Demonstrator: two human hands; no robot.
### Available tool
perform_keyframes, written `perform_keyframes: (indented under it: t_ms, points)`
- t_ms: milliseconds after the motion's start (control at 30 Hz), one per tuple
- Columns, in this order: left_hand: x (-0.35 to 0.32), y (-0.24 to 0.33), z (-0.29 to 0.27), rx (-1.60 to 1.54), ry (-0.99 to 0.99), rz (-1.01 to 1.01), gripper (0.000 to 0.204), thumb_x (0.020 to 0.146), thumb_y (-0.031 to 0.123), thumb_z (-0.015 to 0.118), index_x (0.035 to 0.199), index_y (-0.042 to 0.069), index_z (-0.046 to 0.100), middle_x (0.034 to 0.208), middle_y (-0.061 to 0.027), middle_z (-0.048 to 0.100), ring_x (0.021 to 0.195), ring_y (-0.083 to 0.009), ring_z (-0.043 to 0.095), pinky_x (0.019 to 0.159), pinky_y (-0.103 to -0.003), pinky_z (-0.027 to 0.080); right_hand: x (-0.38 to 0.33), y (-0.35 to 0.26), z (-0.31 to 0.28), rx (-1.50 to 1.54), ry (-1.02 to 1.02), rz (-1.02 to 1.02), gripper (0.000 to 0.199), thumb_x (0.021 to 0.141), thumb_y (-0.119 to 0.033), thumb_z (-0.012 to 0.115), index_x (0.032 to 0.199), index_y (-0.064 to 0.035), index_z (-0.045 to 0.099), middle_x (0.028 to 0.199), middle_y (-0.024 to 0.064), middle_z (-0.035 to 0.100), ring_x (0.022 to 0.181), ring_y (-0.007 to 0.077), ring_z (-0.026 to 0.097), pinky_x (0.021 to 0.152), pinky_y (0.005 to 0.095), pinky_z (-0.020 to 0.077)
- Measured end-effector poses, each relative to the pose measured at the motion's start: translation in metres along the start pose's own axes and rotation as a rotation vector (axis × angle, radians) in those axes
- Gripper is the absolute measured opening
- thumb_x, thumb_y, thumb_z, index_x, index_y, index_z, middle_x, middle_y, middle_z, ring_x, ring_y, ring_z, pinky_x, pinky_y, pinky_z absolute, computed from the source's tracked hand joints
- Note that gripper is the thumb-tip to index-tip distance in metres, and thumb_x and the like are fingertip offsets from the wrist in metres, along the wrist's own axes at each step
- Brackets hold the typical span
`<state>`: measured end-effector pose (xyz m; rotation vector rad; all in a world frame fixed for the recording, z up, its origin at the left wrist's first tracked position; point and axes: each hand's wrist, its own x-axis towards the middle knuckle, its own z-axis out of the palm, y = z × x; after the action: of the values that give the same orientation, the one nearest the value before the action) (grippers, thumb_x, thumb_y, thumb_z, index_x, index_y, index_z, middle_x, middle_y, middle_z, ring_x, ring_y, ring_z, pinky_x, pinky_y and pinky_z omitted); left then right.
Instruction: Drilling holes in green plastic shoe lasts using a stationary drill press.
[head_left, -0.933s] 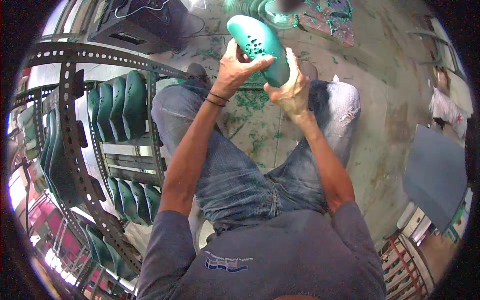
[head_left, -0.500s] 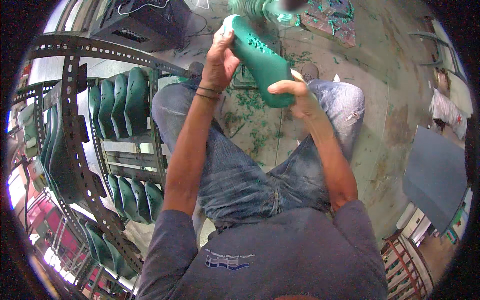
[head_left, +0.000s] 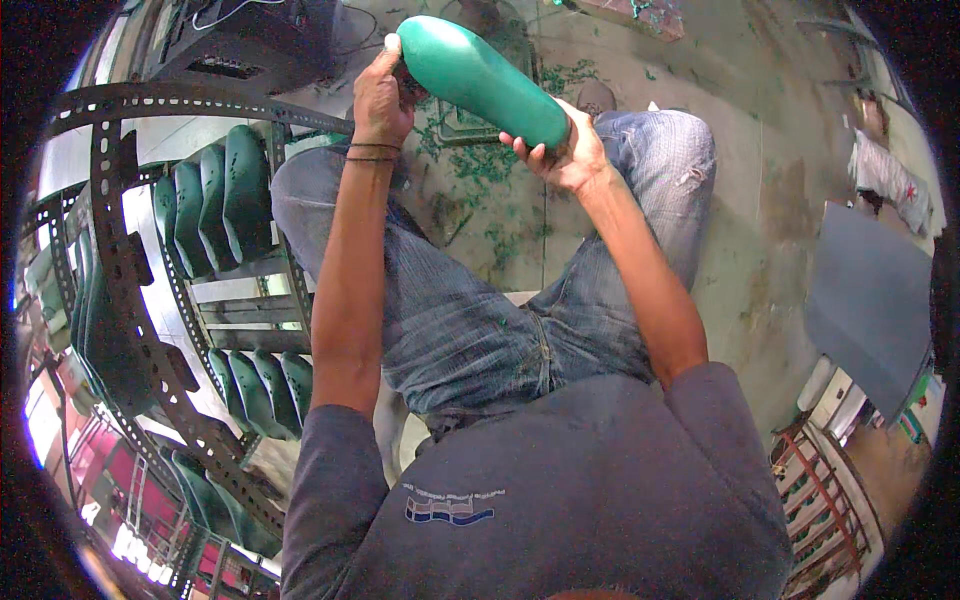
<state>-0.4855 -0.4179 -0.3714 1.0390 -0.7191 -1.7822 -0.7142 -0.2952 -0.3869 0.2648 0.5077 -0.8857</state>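
Observation:
A smooth green foot-shaped piece (head_left: 480, 80), much like a shoe last, is held up in front of me, slanting from upper left to lower right. My left hand (head_left: 384, 105) is closed at its upper left end, the thumb at the edge and the other fingers partly hidden. Around the lower right end curls my right hand (head_left: 565, 150), with fingertips showing along the near edge and the palm against the end. The piece's plain rounded side faces me, and its far side is hidden.
On my left, a perforated metal rack (head_left: 125, 240) holds several dark green foot-shaped pieces (head_left: 245, 195). A black box-like machine (head_left: 235, 45) stands beyond it. Green shavings (head_left: 490, 160) litter the floor between my knees. A grey panel (head_left: 868, 305) lies at the right.
The green piece has been turned over: its side with holes faced me before, and its smooth side does now. Both hands shifted left with it, and the right hand's grip moved underneath.

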Motion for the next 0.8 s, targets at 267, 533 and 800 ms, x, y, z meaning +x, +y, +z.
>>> perform_keyframes:
  t_ms: [267, 533, 800]
  points:
    - [0.004, -0.004, 0.005, -0.043, -0.017, 0.03, 0.031, 0.098, 0.038, 0.055, 0.094, 0.009, 0.066, 0.08, 0.0, 0.066, 0.065, -0.0103, 0.06, 0.054, -0.025, 0.044, -0.003, -0.004, 0.001, 0.013, 0.097, 0.002, 0.053, 0.094, -0.047, 0.047, 0.115, 0.0008, 0.06, 0.1, 0.0266, 0.062, 0.071, 0.0268, 0.062, 0.051, 0.026, 0.0546]
    - [-0.002, 0.029, -0.005, 1.222, -0.027, 0.938, 0.021, 0.097, 0.02, 0.054, 0.094, 0.001, 0.062, 0.092, -0.0117, 0.064, 0.08, -0.0237, 0.063, 0.073, -0.033, 0.051, 0.013, 0.004, 0.016, 0.025, 0.168, -0.06, 0.059, 0.091, -0.047, 0.043, 0.122, 0.0017, 0.052, 0.098, 0.0242, 0.06, 0.067, 0.0271, 0.06, 0.045, 0.0278, 0.0511]
    - [-0.064, 0.023, 0.026, 0.217, -0.154, 0.397, 0.051, 0.095, 0.012, 0.063, 0.142, 0.003, 0.044, 0.132, -0.0063, 0.056, 0.117, -0.0127, 0.052, 0.1, -0.029, 0.043, -0.018, 0.015, 0.018, -0.056, 0.143, -0.03, 0.059, 0.092, -0.055, 0.048, 0.112, -0.0012, 0.059, 0.088, 0.0201, 0.065, 0.059, 0.0272, 0.062, 0.041, 0.0272, 0.0509]
